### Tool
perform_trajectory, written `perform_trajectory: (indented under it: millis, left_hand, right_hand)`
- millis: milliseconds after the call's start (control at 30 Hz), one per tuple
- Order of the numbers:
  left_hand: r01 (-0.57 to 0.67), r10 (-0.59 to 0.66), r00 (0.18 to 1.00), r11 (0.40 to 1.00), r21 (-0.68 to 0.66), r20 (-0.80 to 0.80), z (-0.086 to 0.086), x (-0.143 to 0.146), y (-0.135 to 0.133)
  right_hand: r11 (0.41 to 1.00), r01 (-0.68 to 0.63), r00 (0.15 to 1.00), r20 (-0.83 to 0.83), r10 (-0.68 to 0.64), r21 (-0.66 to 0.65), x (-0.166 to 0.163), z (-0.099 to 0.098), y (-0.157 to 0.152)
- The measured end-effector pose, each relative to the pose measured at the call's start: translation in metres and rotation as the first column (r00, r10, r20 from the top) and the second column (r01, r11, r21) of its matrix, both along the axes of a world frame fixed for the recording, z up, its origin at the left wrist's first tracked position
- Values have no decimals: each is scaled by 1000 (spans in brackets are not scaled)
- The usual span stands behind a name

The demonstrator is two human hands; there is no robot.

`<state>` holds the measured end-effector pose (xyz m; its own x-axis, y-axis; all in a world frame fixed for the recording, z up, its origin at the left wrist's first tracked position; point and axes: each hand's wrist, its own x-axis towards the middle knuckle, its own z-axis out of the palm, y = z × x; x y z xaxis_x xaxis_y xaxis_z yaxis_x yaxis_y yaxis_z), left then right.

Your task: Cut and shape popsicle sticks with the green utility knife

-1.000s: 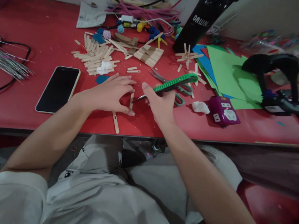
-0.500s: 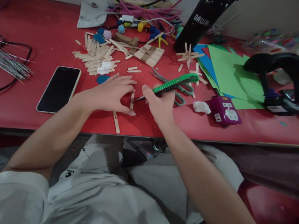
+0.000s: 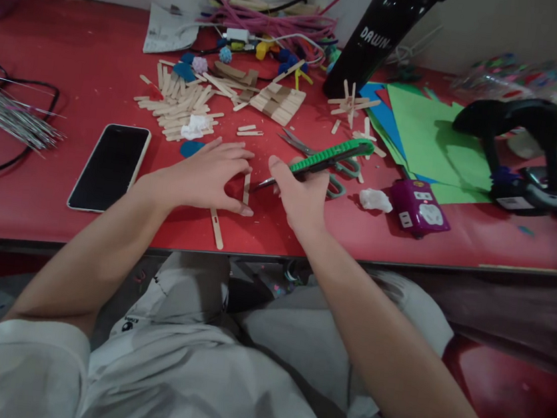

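Note:
My right hand (image 3: 305,195) is wrapped round a green and black box cutter (image 3: 332,156), its blade tip pointing left, a little apart from a short wooden craft stick (image 3: 246,189). That stick stands nearly in line with my view on the red tabletop, its ends under the fingertips and thumb of my left hand (image 3: 214,175), which curves round it. Another craft stick (image 3: 216,229) with a small slot cut in it lies below my left hand, its upper end hidden. Grey-handled scissors (image 3: 346,168) lie behind the box cutter, partly covered by it.
A phone (image 3: 109,168) lies to the left, near metal wires (image 3: 12,113). Behind my hands is a heap of craft sticks (image 3: 180,104). A black tumbler (image 3: 373,38) stands at the back. Right are crumpled tissue (image 3: 376,200), a purple power adapter (image 3: 420,208) and green paper (image 3: 433,133).
My right hand and the box cutter have shifted slightly to the right, so the blade tip is farther from the stick. My left hand stays in place.

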<state>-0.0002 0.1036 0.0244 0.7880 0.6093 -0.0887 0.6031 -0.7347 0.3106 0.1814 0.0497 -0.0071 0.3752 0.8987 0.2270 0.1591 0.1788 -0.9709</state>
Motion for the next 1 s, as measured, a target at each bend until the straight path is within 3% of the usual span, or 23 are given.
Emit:
perform_trajectory:
  millis: [733,1000]
  left_hand:
    - [-14,13,999,999,-33,-35,4,2,-1]
    - [-11,10,999,999,-31,-42,4,2,-2]
  right_hand:
    - [999,-28,1000,-11,29,43,1,-2,0]
    - [999,-42,999,-30,42,-19,4,-5,2]
